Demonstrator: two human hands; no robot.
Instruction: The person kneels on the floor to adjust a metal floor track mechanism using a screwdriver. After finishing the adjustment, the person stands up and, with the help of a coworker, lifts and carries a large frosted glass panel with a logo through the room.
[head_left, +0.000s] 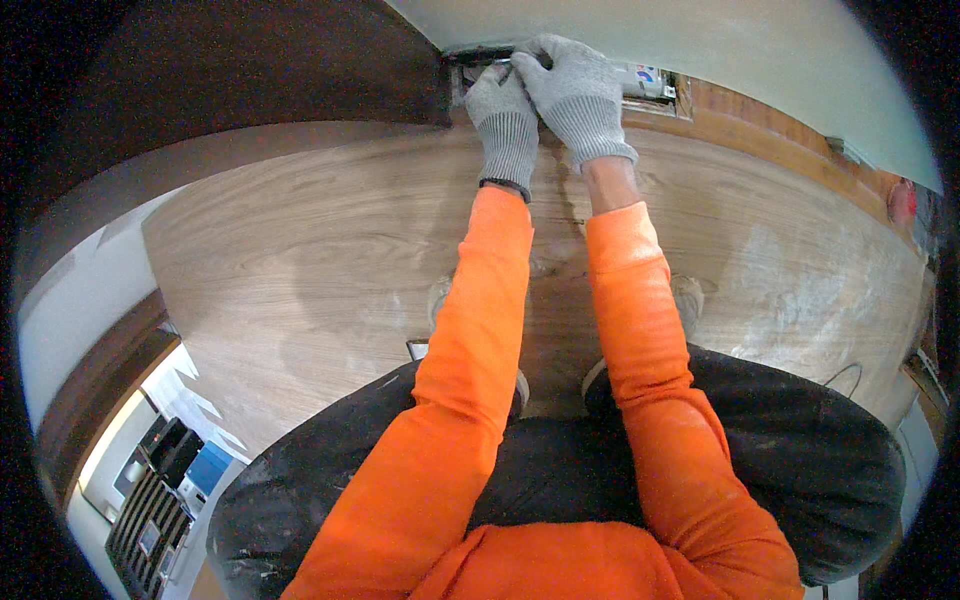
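- head view: a recess [684,104], the landmark, lies at the foot of a pale wall [740,45]; both hands work at it.
- left hand [500,105], in a grey knitted glove, lies over the left part of the recess, fingers bent; its fingertips are partly hidden, so whether it grips something cannot be made out.
- right hand [575,90], gloved alike, lies over the middle of the recess, thumb and fingers curled toward the left hand; what, if anything, it pinches is likewise not discernible.
- dark strip [478,55]: along the upper edge of the recess, just beyond the left hand.
- silvery item [645,82] with a printed label: inside the recess, just right of the right hand.
- dark brown panel [250,70]: directly left of the recess.
- wooden strip [750,120]: runs rightward from the recess along the wall.
- red object [902,203]: well to the right of the recess.
- wood-grain floor [320,230]: on the near side of the recess, whitish smears [790,280] on its right part.
- orange sleeves [480,300] and dark trousers [330,440]: the person's, nearer the viewer than the recess.
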